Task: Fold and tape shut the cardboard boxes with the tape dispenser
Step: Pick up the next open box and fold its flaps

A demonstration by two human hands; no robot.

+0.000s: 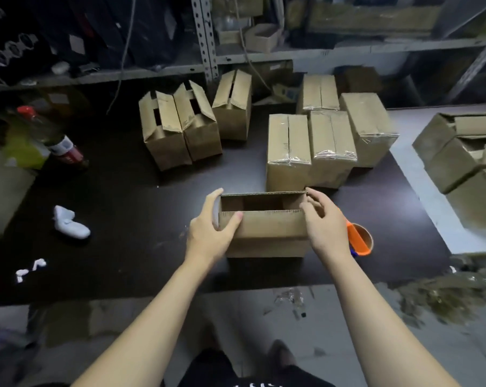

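Cardboard box (265, 233) sits open-topped at the near middle of the dark table (124, 191), gripped at both ends: left hand (211, 229) wraps its left corner with the thumb on the front flap, right hand (324, 219) curls over the right end. To fold well, press the short end flaps in first, then bring the long flaps level so the seam meets. It is plain brown corrugated card, flaps upright, inside apparently empty. Orange tape dispenser (359, 238) lies just right of it
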